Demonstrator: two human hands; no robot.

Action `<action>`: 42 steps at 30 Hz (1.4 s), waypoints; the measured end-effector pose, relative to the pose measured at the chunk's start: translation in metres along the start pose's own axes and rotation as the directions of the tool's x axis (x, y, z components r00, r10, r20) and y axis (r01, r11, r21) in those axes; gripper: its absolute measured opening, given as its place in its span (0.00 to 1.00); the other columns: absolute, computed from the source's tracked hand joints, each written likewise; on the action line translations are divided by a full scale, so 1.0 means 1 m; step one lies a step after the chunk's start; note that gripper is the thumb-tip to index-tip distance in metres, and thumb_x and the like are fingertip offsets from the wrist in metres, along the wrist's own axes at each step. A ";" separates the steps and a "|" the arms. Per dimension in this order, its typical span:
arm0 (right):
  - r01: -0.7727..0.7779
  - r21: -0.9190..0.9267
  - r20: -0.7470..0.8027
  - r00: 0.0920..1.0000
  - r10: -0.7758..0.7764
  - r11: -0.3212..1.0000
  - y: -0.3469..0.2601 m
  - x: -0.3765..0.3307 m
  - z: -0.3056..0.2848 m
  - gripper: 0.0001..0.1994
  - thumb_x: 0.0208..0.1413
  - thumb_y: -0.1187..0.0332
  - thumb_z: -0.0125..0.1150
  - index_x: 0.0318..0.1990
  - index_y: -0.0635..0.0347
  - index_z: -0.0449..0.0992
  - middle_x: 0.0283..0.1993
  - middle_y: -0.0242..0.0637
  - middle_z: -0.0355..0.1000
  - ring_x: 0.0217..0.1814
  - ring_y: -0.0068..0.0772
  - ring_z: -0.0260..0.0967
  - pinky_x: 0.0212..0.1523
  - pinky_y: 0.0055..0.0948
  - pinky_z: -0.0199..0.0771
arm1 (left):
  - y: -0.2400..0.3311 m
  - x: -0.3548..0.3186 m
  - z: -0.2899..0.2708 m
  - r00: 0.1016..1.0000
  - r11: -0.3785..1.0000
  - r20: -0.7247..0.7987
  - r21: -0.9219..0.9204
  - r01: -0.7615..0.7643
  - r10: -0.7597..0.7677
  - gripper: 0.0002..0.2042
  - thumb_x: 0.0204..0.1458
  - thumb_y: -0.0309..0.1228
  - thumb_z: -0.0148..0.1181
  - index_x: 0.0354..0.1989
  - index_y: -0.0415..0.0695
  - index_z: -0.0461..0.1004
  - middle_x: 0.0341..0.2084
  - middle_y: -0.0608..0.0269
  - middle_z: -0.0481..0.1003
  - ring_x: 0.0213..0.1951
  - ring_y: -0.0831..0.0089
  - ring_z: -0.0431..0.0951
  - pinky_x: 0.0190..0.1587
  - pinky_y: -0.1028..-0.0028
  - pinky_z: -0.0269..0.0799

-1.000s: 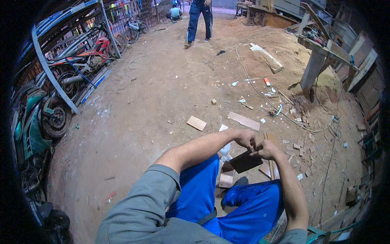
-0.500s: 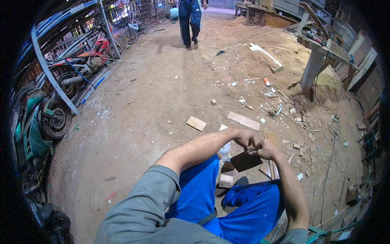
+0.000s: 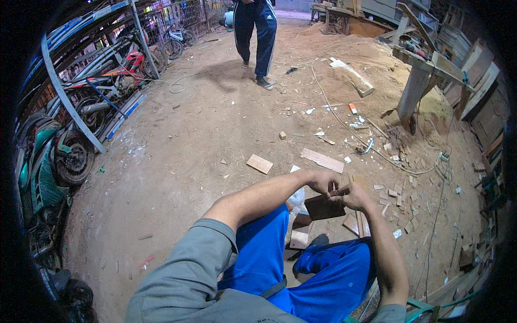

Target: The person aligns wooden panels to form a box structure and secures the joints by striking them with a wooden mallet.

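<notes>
Both hands meet in front of my knees at a dark brown flat panel, which hangs tilted below them. My right hand is closed on its upper right edge. My left hand is bent with its fingers pinched together at the top edge; whether they grip the panel or some small piece there is too small to tell. Beneath the panel stands a pale wooden block near my foot. A clear plastic bag lies partly hidden behind my left forearm.
Loose boards and a longer plank lie ahead on the dirt floor. Wood offcuts and a cable spread to the right. Motorbikes line the left. A person in dark trousers is on foot ahead.
The person ahead has stepped nearer. The dark panel has shifted slightly left and up and turned a little in my hands.
</notes>
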State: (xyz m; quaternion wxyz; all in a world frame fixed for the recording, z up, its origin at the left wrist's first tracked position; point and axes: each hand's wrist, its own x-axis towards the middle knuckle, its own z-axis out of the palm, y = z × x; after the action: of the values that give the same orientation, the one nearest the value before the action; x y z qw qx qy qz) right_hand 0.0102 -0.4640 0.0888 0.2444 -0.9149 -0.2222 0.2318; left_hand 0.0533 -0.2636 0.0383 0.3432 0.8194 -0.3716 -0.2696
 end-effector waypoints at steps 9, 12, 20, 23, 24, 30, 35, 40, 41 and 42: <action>-0.020 0.075 -0.009 1.000 0.021 0.997 0.004 -0.007 -0.005 0.16 0.50 0.55 0.72 0.43 0.54 0.85 0.32 0.38 0.81 0.30 0.23 0.73 0.36 0.30 0.73 | 0.002 -0.003 0.000 0.999 0.995 -0.007 -0.096 0.031 -0.032 0.23 0.44 0.41 0.73 0.49 0.47 0.76 0.39 0.57 0.80 0.41 0.66 0.80 0.44 0.66 0.76; -0.025 0.083 -0.032 0.999 0.028 0.996 0.012 -0.007 -0.005 0.18 0.50 0.53 0.72 0.42 0.55 0.85 0.32 0.39 0.81 0.30 0.24 0.73 0.36 0.30 0.73 | 0.010 -0.004 -0.003 0.998 0.994 -0.039 -0.100 0.036 -0.040 0.23 0.44 0.42 0.73 0.47 0.46 0.76 0.39 0.58 0.80 0.41 0.66 0.80 0.44 0.66 0.76; 0.008 0.105 -0.071 0.997 0.000 0.994 0.007 -0.010 -0.007 0.23 0.48 0.49 0.73 0.37 0.64 0.84 0.30 0.40 0.80 0.31 0.25 0.74 0.35 0.31 0.73 | 0.008 -0.005 -0.004 0.996 1.000 -0.092 -0.022 0.003 -0.005 0.23 0.44 0.42 0.73 0.46 0.44 0.77 0.40 0.55 0.79 0.42 0.64 0.79 0.46 0.65 0.76; 0.010 0.113 -0.090 0.996 0.000 0.994 -0.007 -0.013 -0.006 0.24 0.48 0.49 0.73 0.35 0.66 0.83 0.30 0.40 0.80 0.32 0.27 0.75 0.35 0.31 0.73 | 0.001 -0.010 -0.003 0.994 1.000 -0.105 -0.005 -0.026 0.025 0.22 0.44 0.42 0.73 0.46 0.44 0.77 0.39 0.55 0.80 0.41 0.64 0.79 0.45 0.65 0.75; 0.012 0.129 -0.090 0.996 -0.001 0.992 -0.005 -0.013 -0.005 0.23 0.49 0.50 0.73 0.36 0.66 0.83 0.31 0.40 0.80 0.33 0.28 0.76 0.36 0.32 0.74 | 0.004 -0.010 -0.004 0.994 1.000 -0.105 -0.007 -0.028 0.027 0.22 0.44 0.42 0.73 0.46 0.44 0.77 0.39 0.55 0.80 0.41 0.64 0.79 0.45 0.65 0.75; 0.083 0.124 -0.171 0.983 -0.061 0.989 0.008 -0.007 0.000 0.21 0.49 0.55 0.73 0.40 0.64 0.80 0.35 0.42 0.80 0.36 0.32 0.76 0.39 0.33 0.75 | 0.012 -0.008 -0.005 0.994 1.000 -0.113 -0.008 0.007 -0.008 0.22 0.45 0.44 0.72 0.43 0.43 0.78 0.35 0.57 0.80 0.39 0.66 0.79 0.43 0.66 0.75; 0.102 0.060 -0.248 0.965 -0.084 0.993 -0.004 -0.005 0.000 0.24 0.47 0.54 0.74 0.41 0.67 0.75 0.37 0.45 0.78 0.39 0.37 0.77 0.40 0.36 0.77 | -0.002 -0.009 -0.004 0.982 0.996 -0.166 0.026 -0.082 0.085 0.20 0.46 0.44 0.71 0.41 0.43 0.77 0.36 0.57 0.80 0.39 0.65 0.79 0.43 0.66 0.75; 0.158 0.071 -0.229 0.964 -0.138 0.985 -0.005 -0.003 0.000 0.17 0.48 0.60 0.73 0.35 0.65 0.78 0.37 0.46 0.78 0.39 0.40 0.77 0.40 0.36 0.76 | 0.001 -0.012 -0.008 0.981 0.996 -0.187 0.089 -0.030 0.047 0.18 0.45 0.43 0.71 0.39 0.45 0.79 0.36 0.57 0.81 0.38 0.65 0.80 0.43 0.66 0.75; 0.154 0.070 -0.230 0.964 -0.135 0.986 -0.005 -0.003 0.000 0.17 0.48 0.60 0.73 0.35 0.65 0.78 0.37 0.46 0.78 0.39 0.40 0.77 0.40 0.36 0.76 | 0.006 -0.012 -0.009 0.985 0.996 -0.169 0.086 -0.023 0.037 0.18 0.43 0.43 0.71 0.39 0.47 0.79 0.36 0.57 0.81 0.38 0.66 0.81 0.42 0.67 0.76; 0.160 0.004 -0.258 0.954 -0.153 0.987 -0.004 -0.003 0.000 0.14 0.48 0.62 0.72 0.34 0.65 0.79 0.36 0.46 0.78 0.39 0.42 0.77 0.40 0.36 0.76 | 0.010 -0.013 -0.009 0.985 0.996 -0.167 0.086 -0.026 0.040 0.18 0.43 0.43 0.71 0.39 0.47 0.79 0.36 0.57 0.81 0.38 0.66 0.81 0.42 0.67 0.76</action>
State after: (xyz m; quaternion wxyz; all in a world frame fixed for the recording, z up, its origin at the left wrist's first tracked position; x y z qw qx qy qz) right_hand 0.0066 -0.4630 0.0923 0.3000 -0.9137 -0.2575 0.0940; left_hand 0.0479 -0.2553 0.0543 0.3436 0.8466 -0.3657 -0.1778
